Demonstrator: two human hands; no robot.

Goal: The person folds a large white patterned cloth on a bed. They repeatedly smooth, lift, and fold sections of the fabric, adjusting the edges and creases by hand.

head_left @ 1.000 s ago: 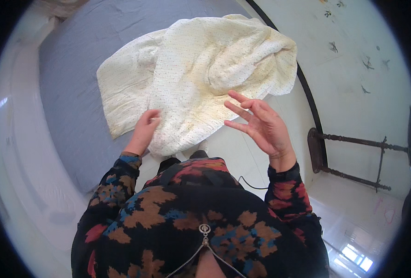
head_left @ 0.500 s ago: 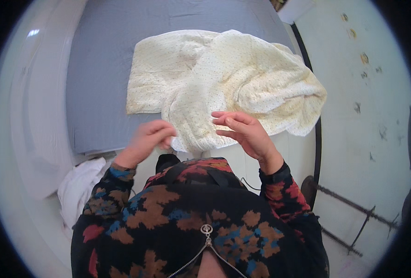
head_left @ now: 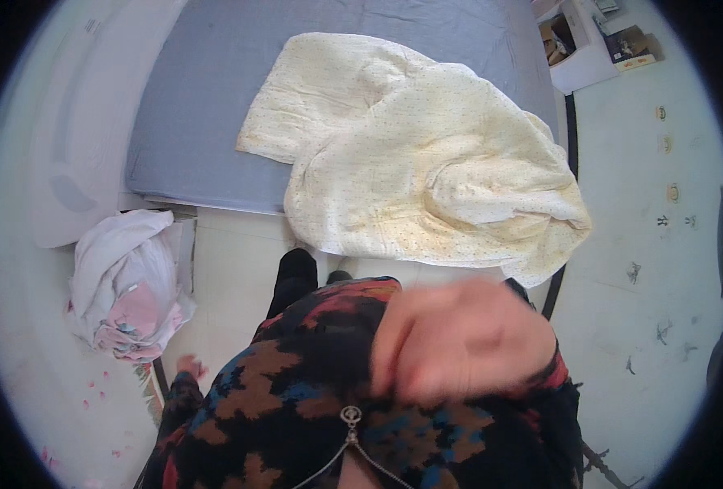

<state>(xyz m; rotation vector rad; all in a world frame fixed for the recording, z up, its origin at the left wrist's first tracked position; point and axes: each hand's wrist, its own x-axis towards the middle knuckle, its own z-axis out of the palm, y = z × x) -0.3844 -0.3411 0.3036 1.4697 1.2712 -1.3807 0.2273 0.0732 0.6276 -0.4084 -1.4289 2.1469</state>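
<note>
A cream quilt (head_left: pixel 426 138) with small dots lies crumpled on the grey bed sheet (head_left: pixel 206 106), its near side hanging over the bed's edge. My right hand (head_left: pixel 467 342) is raised close in front of my chest, large and smeared by motion. Its fingers cannot be made out, and it is apart from the quilt. Down at my left side is my left hand (head_left: pixel 190 367), away from the bed. It is small and soft in the picture, so its fingers do not show clearly. The nearest thing to it is a bundle of white and pink cloth (head_left: pixel 129 285).
The cloth bundle rests against a pale box-like side by the bed's near left corner. A white cabinet (head_left: pixel 585 61) with open compartments stands at the far right. My dark-clad foot (head_left: pixel 296 269) is on the tiled floor (head_left: pixel 231 253) before the bed.
Both hands have left the quilt's near edge. The right has come up toward my chest; the left has dropped to my side. The view has shifted, showing more cloth bundle and cabinet.
</note>
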